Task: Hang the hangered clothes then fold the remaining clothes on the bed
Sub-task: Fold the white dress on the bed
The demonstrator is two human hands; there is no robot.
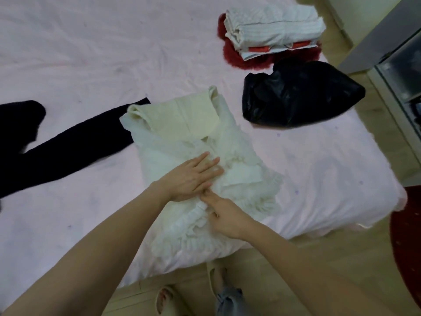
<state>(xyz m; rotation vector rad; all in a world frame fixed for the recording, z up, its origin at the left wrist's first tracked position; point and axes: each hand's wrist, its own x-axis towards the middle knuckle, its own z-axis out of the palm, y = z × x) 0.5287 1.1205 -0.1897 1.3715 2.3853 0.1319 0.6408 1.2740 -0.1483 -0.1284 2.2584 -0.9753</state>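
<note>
A cream-white ruffled dress (182, 124) lies spread on the near corner of the pink bed (79, 53), its straps pointing away from me. My left hand (193, 176) presses flat on the middle of the dress with straight fingers. Just below it, my right hand (224, 213) pinches the ruffled hem of the dress with curled fingers. A long black garment (68, 144) lies unfolded to the left of the dress, partly under its edge.
A folded stack of white striped clothes (271, 26) sits on a red fluffy item (241, 58) at the far right of the bed. A black plastic bag (298, 94) lies beside the dress. Wooden floor, my slippered feet (218, 281) and a red rug (407, 247) are below.
</note>
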